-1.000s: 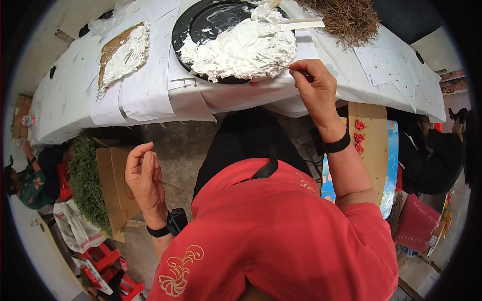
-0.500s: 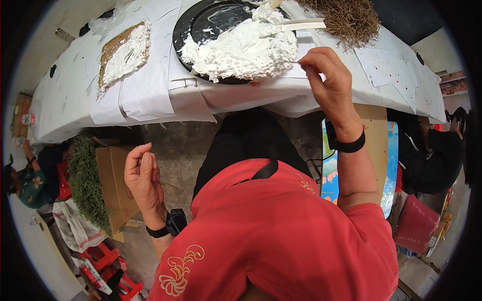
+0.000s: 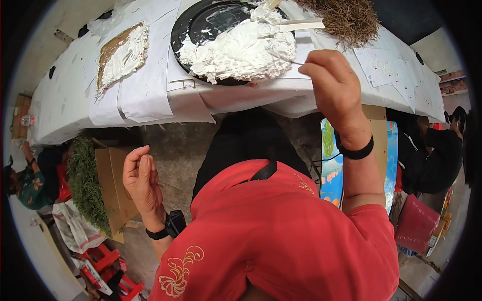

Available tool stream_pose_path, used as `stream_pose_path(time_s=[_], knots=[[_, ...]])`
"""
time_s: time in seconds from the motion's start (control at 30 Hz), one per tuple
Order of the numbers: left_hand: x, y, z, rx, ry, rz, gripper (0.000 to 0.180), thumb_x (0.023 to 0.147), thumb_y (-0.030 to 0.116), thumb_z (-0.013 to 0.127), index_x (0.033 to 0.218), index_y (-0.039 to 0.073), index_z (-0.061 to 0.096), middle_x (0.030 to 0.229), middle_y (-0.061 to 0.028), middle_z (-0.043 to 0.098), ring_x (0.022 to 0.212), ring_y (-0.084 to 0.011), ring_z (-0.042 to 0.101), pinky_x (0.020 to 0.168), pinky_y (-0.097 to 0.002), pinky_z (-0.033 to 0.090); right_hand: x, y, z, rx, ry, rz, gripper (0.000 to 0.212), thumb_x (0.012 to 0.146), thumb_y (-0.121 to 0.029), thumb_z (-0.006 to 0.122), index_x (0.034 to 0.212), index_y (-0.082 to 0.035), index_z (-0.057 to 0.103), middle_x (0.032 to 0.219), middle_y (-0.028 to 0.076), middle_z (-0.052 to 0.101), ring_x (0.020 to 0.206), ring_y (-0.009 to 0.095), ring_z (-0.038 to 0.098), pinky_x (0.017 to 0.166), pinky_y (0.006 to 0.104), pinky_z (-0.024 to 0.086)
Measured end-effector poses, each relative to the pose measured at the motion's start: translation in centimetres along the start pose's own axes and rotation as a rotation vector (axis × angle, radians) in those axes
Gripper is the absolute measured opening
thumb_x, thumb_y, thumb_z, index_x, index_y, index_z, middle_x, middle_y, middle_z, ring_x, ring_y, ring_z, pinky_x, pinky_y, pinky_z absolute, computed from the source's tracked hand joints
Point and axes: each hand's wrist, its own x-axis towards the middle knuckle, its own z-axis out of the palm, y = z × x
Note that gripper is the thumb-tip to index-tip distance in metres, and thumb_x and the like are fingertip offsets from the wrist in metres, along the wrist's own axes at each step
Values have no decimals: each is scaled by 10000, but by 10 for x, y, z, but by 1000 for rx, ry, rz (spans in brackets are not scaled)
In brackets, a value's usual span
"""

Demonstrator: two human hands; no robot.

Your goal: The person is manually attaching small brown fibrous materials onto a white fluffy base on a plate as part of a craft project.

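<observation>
My right hand (image 3: 335,85) is closed in a pinch on a thin dark stem (image 3: 286,58). The stem's far end reaches the edge of a mound of white paste (image 3: 241,52), which is heaped on a round black tray (image 3: 182,32). A pale flat stick (image 3: 304,24) rests in the paste. Below the table edge, my left hand (image 3: 143,180) hangs in the air with its fingers curled and thumb by the index finger. Whether anything lies in it is hidden.
A board smeared with white paste (image 3: 123,55) lies at the table's left. A brown twiggy bundle (image 3: 351,22) is at the back right. Below left, green sprigs (image 3: 85,180) stand by a cardboard box (image 3: 115,193). A blue patterned panel (image 3: 331,165) is below right. Other people sit at both sides.
My right hand has turned at the wrist and shifted slightly right and nearer. More of the thin stem shows over the paste. My left hand has hardly moved.
</observation>
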Motion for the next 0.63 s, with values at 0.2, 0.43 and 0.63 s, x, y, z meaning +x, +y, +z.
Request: stream_pose_path(time_s=[0.2,0.43,0.63], knots=[[1,0,10,-26,-28,-12,187,927,90,593,1089,-2,586,690,67,434,534,12,284,468,-162,174,-28,6,37,429,168,493,122,834,61,601,922,-14,639,903,62,619,747,157,603,687,248,498],[0,-1,11,-18,-26,-22,192,925,95,598,1091,-1,587,706,64,454,535,15,287,467,-159,176,-46,12,54,957,197,1007,106,877,21,605,973,3,647,935,22,629,758,104,595,710,222,502],[0,2,13,-31,-6,-17,194,926,97,598,1094,0,588,720,58,479,533,17,293,467,-155,181,-39,19,54,1371,327,1071,174,888,-40,628,1058,-3,634,955,54,647,788,141,610,718,255,526]])
